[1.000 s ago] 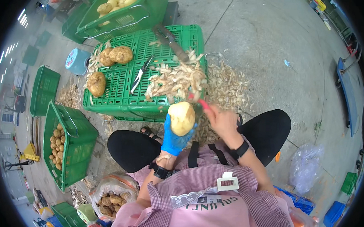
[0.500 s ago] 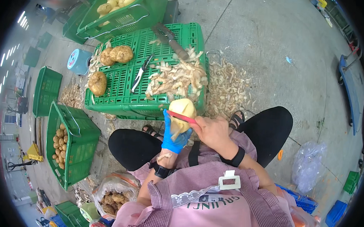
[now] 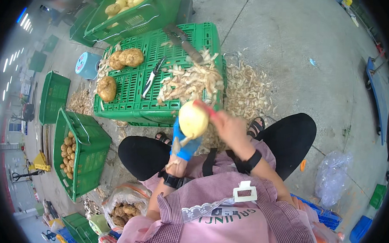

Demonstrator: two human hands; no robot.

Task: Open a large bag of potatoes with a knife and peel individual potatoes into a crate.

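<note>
Concrete floor [image 3: 293, 47], peel-strewn green crate [image 3: 131, 82]

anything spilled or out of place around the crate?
Yes. Peelings are heaped on the upturned green crate, and more peelings have spilled over its right edge onto the concrete floor. The knife lies half buried at the heap's top edge.

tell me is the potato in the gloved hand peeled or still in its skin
Mostly peeled. The potato in the blue-gloved left hand shows smooth pale yellow flesh, unlike the brown unpeeled potatoes on the green crate. Its hidden side cannot be told.
</note>
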